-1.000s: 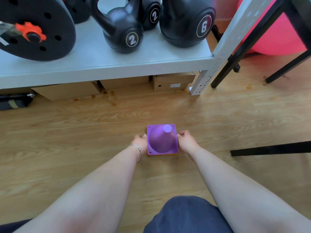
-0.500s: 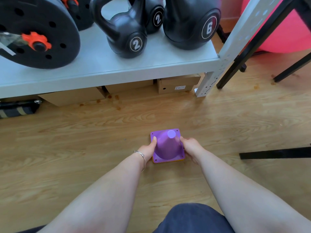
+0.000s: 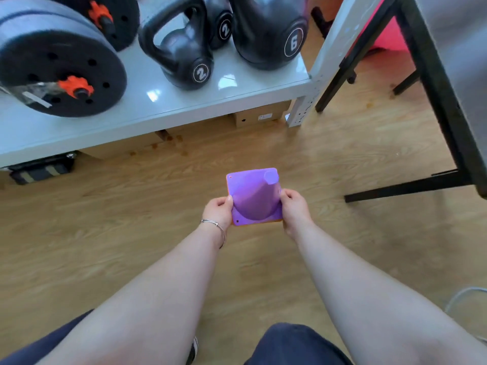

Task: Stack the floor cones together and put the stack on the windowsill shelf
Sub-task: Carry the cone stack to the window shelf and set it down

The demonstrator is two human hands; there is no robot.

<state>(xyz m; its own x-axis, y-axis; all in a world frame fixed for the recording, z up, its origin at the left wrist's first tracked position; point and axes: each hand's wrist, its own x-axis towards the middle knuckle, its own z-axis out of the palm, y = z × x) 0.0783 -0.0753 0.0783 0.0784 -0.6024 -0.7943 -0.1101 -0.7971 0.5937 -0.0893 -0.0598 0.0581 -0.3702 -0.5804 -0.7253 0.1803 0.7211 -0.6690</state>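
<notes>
A purple cone (image 3: 254, 200) with a square base tops a stack of cones; an orange edge of another cone shows under its base. The stack is held above the wooden floor, tilted slightly with its tip pointing away and to the right. My left hand (image 3: 218, 211), a thin bracelet on its wrist, grips the left edge of the base. My right hand (image 3: 292, 208) grips the right edge. No windowsill shelf is in view.
A low grey shelf (image 3: 147, 111) ahead carries black kettlebells (image 3: 181, 51) and weight plates (image 3: 60, 67), with cardboard boxes (image 3: 259, 117) beneath. A black table frame (image 3: 432, 83) stands at the right, a pink ball (image 3: 390, 35) behind it. Wooden floor lies around my knees.
Both hands closed on the base edges of the cone stack and lifted it off the floor toward me. The view rose and tilted.
</notes>
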